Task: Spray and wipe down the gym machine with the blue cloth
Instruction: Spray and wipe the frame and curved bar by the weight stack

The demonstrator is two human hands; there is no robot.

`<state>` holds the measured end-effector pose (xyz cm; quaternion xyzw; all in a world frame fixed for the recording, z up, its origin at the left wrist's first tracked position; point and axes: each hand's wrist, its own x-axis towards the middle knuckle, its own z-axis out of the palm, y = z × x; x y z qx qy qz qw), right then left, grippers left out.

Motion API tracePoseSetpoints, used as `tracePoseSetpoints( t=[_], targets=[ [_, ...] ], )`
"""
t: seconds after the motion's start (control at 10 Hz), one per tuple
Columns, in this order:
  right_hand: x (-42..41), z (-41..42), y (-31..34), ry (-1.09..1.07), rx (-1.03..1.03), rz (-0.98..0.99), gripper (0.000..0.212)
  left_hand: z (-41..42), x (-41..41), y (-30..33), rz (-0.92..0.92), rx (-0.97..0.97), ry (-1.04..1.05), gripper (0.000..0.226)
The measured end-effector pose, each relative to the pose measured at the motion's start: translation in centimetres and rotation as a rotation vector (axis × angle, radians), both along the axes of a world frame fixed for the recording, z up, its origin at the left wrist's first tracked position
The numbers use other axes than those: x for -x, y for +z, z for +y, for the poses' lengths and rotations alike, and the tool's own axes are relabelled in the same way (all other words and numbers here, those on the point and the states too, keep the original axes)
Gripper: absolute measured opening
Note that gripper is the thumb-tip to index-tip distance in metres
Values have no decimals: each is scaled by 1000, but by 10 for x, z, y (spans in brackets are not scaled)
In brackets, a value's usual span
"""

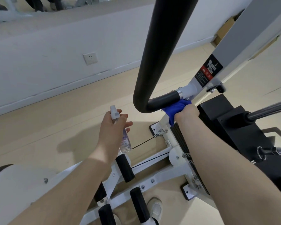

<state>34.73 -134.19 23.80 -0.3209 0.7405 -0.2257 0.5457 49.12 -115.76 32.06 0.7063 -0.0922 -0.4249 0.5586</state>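
Note:
My right hand (186, 113) grips the blue cloth (174, 109) and presses it against the lower end of the curved black padded handle (159, 62), near the chrome collar where it joins the white frame (199, 82). My left hand (111, 127) holds a clear spray bottle (122, 132) with a white nozzle, pointing up, out over the floor to the left of the handle. The bottle hangs apart from the machine.
Below me run the white base rails (152, 174) with black foam rollers (124, 168) and a thin black cable. A black weight stack (230, 125) and chrome bars stand at the right. A white wall with a socket (90, 58) is ahead. My shoe (155, 208) rests on the tan floor.

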Motion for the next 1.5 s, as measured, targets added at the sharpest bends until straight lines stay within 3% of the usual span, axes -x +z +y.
tracePoseSetpoints(
  t=[0.1, 0.2, 0.5, 0.7, 0.8, 0.9, 1.0, 1.1, 1.2, 1.3, 1.4, 1.5],
  targets=[
    [-24, 30, 80, -926, -211, -792, 23, 2, 2, -2, 3, 7, -32, 19],
    [-26, 47, 59, -495, -262, -981, 15, 3, 2, -2, 1, 1, -43, 14],
    [-24, 71, 56, -332, -443, -979, 25, 6, -7, 2, 5, -49, 33, 15],
    [-34, 97, 77, -266, -501, -869, 48, 6, -6, 10, -5, -73, 49, 17],
    [-53, 127, 103, -80, -506, -931, 29, 7, -10, 17, 7, -57, 51, 17],
    [-67, 148, 125, -37, -444, -978, 24, 17, -18, 25, 13, -59, 130, 15],
    [-68, 153, 153, 328, -85, -674, 19, 32, -28, 31, 4, -48, 180, 16],
    [-70, 154, 186, 1020, 846, -53, 21, 43, -33, 39, 20, -23, 248, 15],
    [-80, 138, 195, 1203, 1690, 838, 20, 53, -32, 49, 40, 15, 255, 16],
    [-90, 126, 190, 1250, 1641, 1426, 33, 63, -28, 50, 27, 30, 200, 17],
    [-92, 127, 184, 1383, 1429, 1648, 45, 68, -28, 48, 10, 29, 181, 19],
    [-100, 127, 172, 1382, 1371, 1694, 42, 72, -30, 40, -5, 6, 157, 19]
  ],
)
